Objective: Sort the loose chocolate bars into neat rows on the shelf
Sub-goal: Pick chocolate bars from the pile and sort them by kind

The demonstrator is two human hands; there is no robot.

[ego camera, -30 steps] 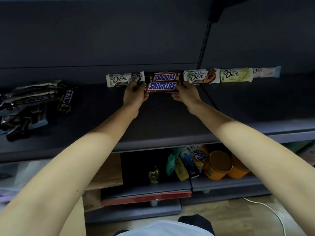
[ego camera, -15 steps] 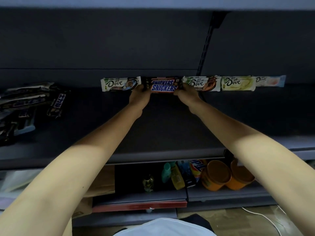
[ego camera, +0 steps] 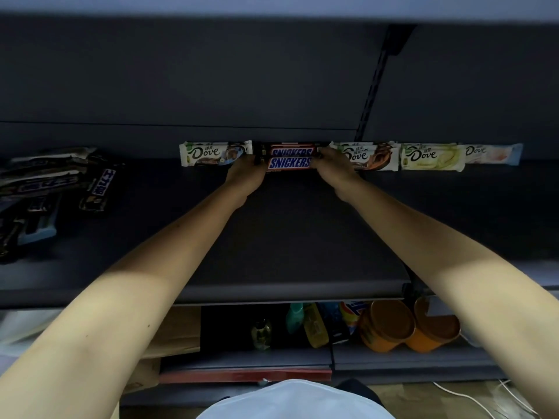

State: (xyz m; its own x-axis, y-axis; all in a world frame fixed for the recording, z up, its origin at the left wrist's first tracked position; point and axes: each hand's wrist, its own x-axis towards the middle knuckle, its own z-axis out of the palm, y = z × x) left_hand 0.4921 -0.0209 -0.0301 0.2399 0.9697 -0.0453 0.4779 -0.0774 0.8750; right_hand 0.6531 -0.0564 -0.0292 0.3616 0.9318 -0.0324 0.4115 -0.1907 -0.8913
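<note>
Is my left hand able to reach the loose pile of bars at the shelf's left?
Likely not yet: the left hand grips the front Snickers bar; otherwise only bare shelf separates it from the pile.

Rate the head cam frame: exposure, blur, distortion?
Head view: underexposed, the dark shelf nearly featureless; Snickers bars and Dove bars at centre are legible; the loose pile at left is murky and soft; wide-angle bows the shelf's edges and enlarges the forearms near the corners; no glare seen.

Dim light; dk grey back panel (ego camera: 211, 86); wood floor (ego camera: 420, 402).
</note>
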